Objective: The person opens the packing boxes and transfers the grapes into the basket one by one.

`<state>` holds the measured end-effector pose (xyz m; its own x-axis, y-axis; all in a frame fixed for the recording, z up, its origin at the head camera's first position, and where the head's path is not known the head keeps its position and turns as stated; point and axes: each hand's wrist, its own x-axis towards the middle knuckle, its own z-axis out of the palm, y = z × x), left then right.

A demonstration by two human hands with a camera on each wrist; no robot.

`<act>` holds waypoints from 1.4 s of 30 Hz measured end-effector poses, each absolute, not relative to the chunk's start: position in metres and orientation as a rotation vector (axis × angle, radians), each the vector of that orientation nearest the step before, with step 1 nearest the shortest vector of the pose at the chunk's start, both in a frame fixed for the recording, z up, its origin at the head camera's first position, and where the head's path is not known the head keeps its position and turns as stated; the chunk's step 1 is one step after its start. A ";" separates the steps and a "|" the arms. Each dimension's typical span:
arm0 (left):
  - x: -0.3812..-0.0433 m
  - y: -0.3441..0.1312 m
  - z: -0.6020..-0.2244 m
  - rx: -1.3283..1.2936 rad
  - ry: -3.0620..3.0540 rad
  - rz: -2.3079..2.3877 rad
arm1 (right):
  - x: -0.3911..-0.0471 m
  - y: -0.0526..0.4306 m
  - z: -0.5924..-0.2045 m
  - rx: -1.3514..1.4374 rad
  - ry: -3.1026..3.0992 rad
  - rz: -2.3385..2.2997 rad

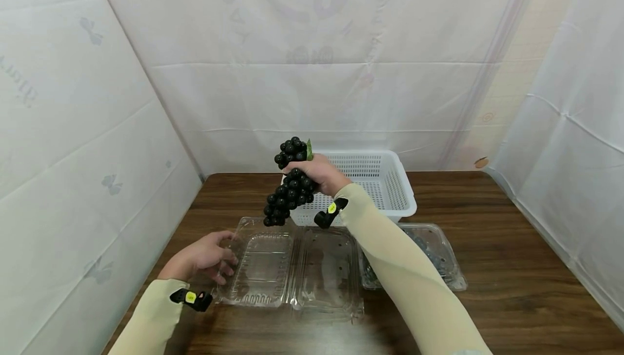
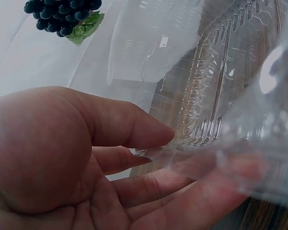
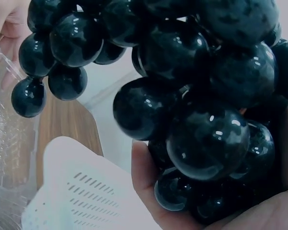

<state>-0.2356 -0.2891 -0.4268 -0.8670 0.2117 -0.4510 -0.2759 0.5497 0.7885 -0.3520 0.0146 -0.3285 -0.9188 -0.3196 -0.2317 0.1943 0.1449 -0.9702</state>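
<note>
A bunch of dark, glossy grapes (image 1: 291,189) with a green leaf hangs from my right hand (image 1: 319,173), which grips it around the middle. It is in the air before the white basket and over the back edge of a clear plastic clamshell box (image 1: 268,271). The box lies spread flat, its two halves side by side. At its left side, my left hand (image 1: 209,256) pinches the rim; in the left wrist view the thumb is above the clear edge and the fingers (image 2: 153,187) lie beneath. Grapes (image 3: 206,139) fill much of the right wrist view.
A white slotted plastic basket (image 1: 407,195) stands at the back of the brown wooden table (image 1: 507,268). Right of the open box sits another clear box (image 1: 441,249) with dark fruit inside, partly behind my right sleeve. White sheeting (image 1: 312,100) surrounds the table's back and sides.
</note>
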 end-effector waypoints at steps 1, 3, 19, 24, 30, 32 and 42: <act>-0.235 -0.290 -0.427 -0.047 2.285 1.281 | -0.353 0.015 -0.328 -0.121 2.049 -1.828; -0.235 -0.290 -0.427 -0.044 2.288 1.279 | -0.355 0.017 -0.327 -0.123 2.059 -1.832; -0.232 -0.287 -0.431 -0.100 2.303 1.315 | -0.380 0.038 -0.328 -0.013 2.080 -1.909; -0.232 -0.286 -0.432 -0.091 2.297 1.313 | -0.386 0.044 -0.332 0.010 2.063 -1.936; -0.234 -0.282 -0.430 -0.070 2.285 1.312 | -0.393 0.053 -0.341 0.039 2.157 -1.887; -0.235 -0.281 -0.430 -0.079 2.285 1.314 | -0.395 0.055 -0.344 0.048 2.196 -1.862; -0.233 -0.283 -0.430 -0.080 2.278 1.316 | -0.401 0.054 -0.364 0.019 2.278 -1.871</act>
<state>-0.2326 -0.2831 -0.4300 -0.8712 0.1947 -0.4506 -0.2931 0.5300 0.7957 -0.4007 0.0541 -0.3636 -0.9812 -0.1123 -0.1567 0.1319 0.2022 -0.9704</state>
